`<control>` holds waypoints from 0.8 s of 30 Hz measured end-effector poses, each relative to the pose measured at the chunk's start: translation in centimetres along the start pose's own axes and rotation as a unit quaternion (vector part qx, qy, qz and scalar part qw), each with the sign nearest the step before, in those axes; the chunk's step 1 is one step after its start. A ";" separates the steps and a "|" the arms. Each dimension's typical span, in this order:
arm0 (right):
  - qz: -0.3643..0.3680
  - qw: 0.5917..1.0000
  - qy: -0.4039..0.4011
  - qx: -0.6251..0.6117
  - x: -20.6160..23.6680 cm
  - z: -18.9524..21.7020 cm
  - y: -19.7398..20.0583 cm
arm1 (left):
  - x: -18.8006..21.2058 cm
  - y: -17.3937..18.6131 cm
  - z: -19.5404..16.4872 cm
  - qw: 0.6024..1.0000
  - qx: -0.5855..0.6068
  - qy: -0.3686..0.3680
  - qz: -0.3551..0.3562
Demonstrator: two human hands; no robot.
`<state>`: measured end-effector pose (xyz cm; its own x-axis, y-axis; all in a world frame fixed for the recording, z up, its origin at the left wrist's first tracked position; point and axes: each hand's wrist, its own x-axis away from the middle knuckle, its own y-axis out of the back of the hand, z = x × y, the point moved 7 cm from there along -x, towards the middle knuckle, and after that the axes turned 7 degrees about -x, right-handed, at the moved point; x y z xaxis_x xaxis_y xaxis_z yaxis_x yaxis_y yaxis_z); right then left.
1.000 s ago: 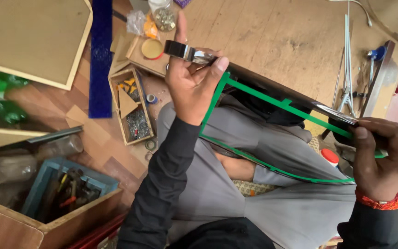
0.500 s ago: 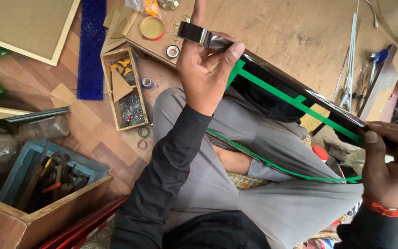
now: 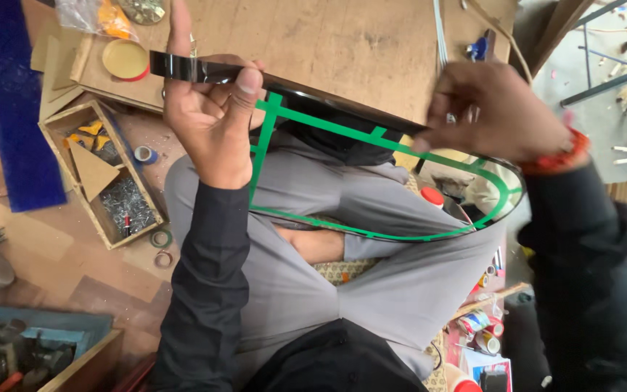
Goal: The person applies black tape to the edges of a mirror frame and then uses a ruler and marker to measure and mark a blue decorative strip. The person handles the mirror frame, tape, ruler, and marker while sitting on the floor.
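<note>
- I look down from a head-worn camera at a person sitting cross-legged in grey trousers and black sleeves, holding a glass panel [image 3: 371,181] over the lap.
- The glass panel is clear, edged in green strips [image 3: 328,131], straight along the top and curving round at the right end. It hangs tilted above the knees, its far edge lying over the near edge of a wooden board [image 3: 328,43] on the floor.
- The left hand [image 3: 208,109] is clamped on the panel's dark upper-left edge, thumb over the top, fingers curled behind, index finger pointing up.
- The right hand [image 3: 495,109] is blurred; its fingers come together at the upper edge near the right end. I cannot tell whether it pinches the glass or only touches it.
- As I judge it, handling this well means keeping both grips on the edges, not the face, and keeping the panel level so the curved end does not sag or twist.
- I would keep the far edge resting lightly on the board, so the weight is shared.
- Left of the knees sits an open wooden box [image 3: 103,174] with small metal hardware and a cardboard triangle; two tape rolls [image 3: 160,247] lie just beside it.
- A yellow lid [image 3: 126,59] rests on the board's near-left corner; a blue strip [image 3: 9,109] lies far left on the floor.
</note>
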<state>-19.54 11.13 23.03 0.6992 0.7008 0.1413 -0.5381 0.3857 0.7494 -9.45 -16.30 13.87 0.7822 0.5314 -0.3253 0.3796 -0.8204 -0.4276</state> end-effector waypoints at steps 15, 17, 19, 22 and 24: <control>0.086 0.970 0.125 -0.191 -14.6 9.8 -7.7 | -1.2 0.9 0.7 0.989 0.149 0.022 0.014; 0.116 0.963 0.031 -0.241 -15.2 8.3 -8.5 | -1.3 1.1 0.7 0.988 0.147 0.038 0.002; 0.131 0.949 0.023 -0.286 -15.4 8.2 -8.8 | -1.3 1.0 0.6 0.990 0.132 0.047 -0.006; 0.099 0.954 0.055 -0.276 -14.4 9.4 -7.9 | -1.3 0.6 0.4 0.991 0.119 0.063 -0.017; 0.000 0.981 0.093 -0.169 -12.5 10.6 -6.5 | -1.2 0.6 0.9 0.982 0.152 0.106 -0.024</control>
<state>-19.79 -6.53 23.21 0.6178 0.7864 -0.0025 -0.6855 0.5401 0.4882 -10.61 -17.19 13.24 0.8639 0.4867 -0.1295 0.2797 -0.6775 -0.6802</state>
